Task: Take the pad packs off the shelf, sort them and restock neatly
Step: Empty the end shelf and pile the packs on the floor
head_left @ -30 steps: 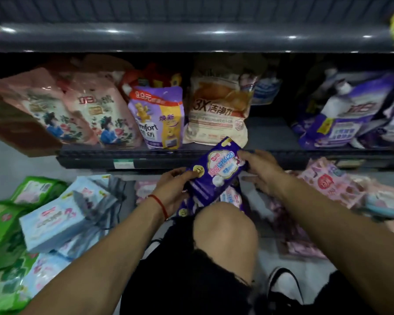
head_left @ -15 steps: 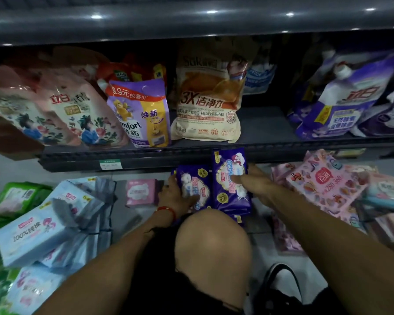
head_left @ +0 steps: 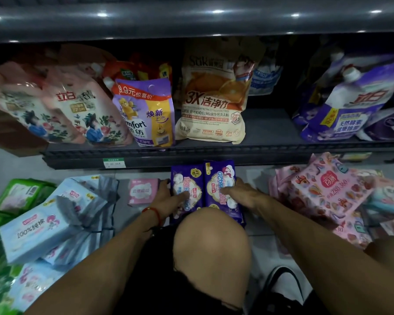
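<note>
Two purple pad packs lie side by side on the floor below the shelf edge, just beyond my knee. My left hand (head_left: pixel 168 198) holds the left purple pack (head_left: pixel 187 187), thumb on its face and fingers round its left edge. My right hand (head_left: pixel 239 193) grips the right purple pack (head_left: pixel 220 178) from its right side. A small pink pack (head_left: pixel 142 192) lies to the left. Light blue packs (head_left: pixel 39 230) and green packs (head_left: pixel 21 194) are heaped at far left, pink patterned packs (head_left: pixel 328 192) at right.
The dark shelf (head_left: pixel 266 126) above carries detergent and softener pouches: pink ones at left, a purple Comfort bag (head_left: pixel 146 114), a beige bag (head_left: pixel 214 98), purple-white pouches at right. My knee (head_left: pixel 210 246) hides the packs' near ends. A shoe (head_left: pixel 284 285) shows at bottom.
One second ago both hands held one purple pack up in the air. It has come down beside a second purple pack, and each hand now holds one, squaring them together.
</note>
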Available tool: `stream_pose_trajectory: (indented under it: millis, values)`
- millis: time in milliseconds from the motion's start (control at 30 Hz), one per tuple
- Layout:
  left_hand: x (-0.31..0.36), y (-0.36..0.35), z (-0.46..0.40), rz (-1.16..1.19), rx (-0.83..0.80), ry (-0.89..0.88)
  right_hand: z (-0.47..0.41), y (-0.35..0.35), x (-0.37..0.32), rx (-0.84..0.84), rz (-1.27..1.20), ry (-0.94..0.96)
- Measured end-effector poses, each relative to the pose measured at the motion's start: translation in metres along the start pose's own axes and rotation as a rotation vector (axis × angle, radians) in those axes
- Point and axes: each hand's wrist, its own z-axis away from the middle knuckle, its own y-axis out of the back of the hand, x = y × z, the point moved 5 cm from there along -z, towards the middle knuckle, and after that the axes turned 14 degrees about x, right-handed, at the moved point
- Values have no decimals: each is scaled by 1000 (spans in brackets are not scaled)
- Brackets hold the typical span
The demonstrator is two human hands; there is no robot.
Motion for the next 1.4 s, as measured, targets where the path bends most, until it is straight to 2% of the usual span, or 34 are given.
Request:
stream_pose_trajectory:
  millis: [100, 167, 267, 433, 567, 700, 767, 867, 1033, 1133, 1200, 1300, 1400]
  values:
    - [5, 5, 2, -3, 5, 8, 15, 12, -12, 62, -10, -4]
    - [11, 21, 7, -64, 69, -18, 19, 22, -18, 123, -39, -11]
    - [29, 52, 23, -122, 144, -98, 37, 43, -41, 211, -132, 85]
    - [98, 127, 61, -90, 262, -377, 99, 63, -113, 247, -187, 421]
    - [175, 197, 95, -30, 409, -599, 175, 72, -194, 308, -231, 766]
    - [241, 274, 110, -20, 617, -773, 251, 84, -300, 566, -215, 1169]
    - [265, 311, 112, -53, 726, -826, 267, 83, -352, 658, -173, 1291]
    - [291, 362, 102, -130, 864, -853, 259, 68, -420, 672, 51, 1307]
    - [322, 423, 65, -341, 983, -838, 212, 39, -475, 615, 477, 1145]
    - [346, 456, 42, -448, 1060, -841, 187, 35, -496, 646, 613, 1103]
    - [365, 476, 24, -491, 1095, -805, 176, 33, -503, 675, 621, 1080]
    - [391, 497, -17, -605, 1032, -688, 174, 27, -502, 849, 649, 1090]
    - [407, 505, -67, -822, 889, -565, 174, 25, -500, 912, 666, 1094]
